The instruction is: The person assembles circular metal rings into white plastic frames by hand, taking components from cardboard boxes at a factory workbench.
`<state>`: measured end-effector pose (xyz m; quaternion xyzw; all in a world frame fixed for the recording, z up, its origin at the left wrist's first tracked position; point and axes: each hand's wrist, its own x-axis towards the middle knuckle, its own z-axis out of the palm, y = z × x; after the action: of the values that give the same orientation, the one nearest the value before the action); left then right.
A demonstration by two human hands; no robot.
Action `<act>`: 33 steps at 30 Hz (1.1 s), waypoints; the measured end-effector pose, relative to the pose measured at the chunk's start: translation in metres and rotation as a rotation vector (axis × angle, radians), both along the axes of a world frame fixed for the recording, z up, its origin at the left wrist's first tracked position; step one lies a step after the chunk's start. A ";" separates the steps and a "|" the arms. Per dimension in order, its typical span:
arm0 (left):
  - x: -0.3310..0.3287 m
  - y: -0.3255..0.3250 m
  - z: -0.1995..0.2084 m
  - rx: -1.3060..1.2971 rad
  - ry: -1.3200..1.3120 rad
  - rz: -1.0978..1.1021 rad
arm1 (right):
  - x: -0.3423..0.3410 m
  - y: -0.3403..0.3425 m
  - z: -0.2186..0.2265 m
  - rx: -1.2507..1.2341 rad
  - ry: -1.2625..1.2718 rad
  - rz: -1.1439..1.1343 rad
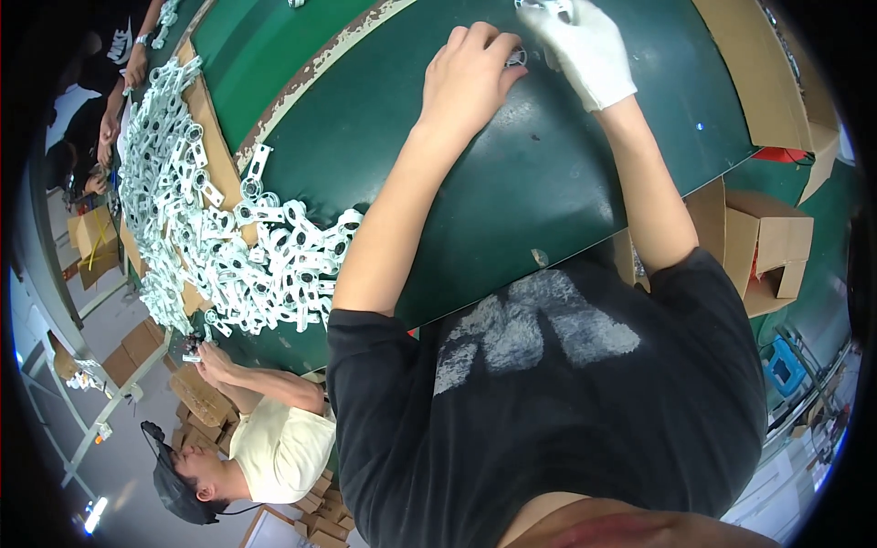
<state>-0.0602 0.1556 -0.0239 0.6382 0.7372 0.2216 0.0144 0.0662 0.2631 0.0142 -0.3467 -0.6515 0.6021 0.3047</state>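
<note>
Gripping white part [552, 7] in gloved right hand [589, 53], bare left hand [468, 80] pinching small round part [517, 57]; hands apart, right of white-part pile [274, 265], seemingly heaped for easy reach.

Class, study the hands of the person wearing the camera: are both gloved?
No, only the right hand wears a white glove, while the left hand shows bare skin.
</note>
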 end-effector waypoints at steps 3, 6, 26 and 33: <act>-0.002 -0.007 0.007 0.017 -0.036 0.027 | -0.005 0.016 -0.049 1.005 0.145 -0.053; -0.012 -0.046 0.018 0.201 -0.560 0.228 | -0.002 -0.013 -0.008 0.394 -0.547 0.224; 0.010 -0.149 0.036 0.107 -0.469 0.115 | 0.000 -0.069 0.005 0.221 -0.437 0.980; 0.013 -0.147 0.035 0.132 -0.490 0.044 | 0.004 -0.070 0.000 0.269 -0.368 0.928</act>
<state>-0.0472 0.0088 0.0114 0.5489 0.7092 0.4176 0.1459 0.0703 0.1931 0.0145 -0.0788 -0.8512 0.5138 -0.0720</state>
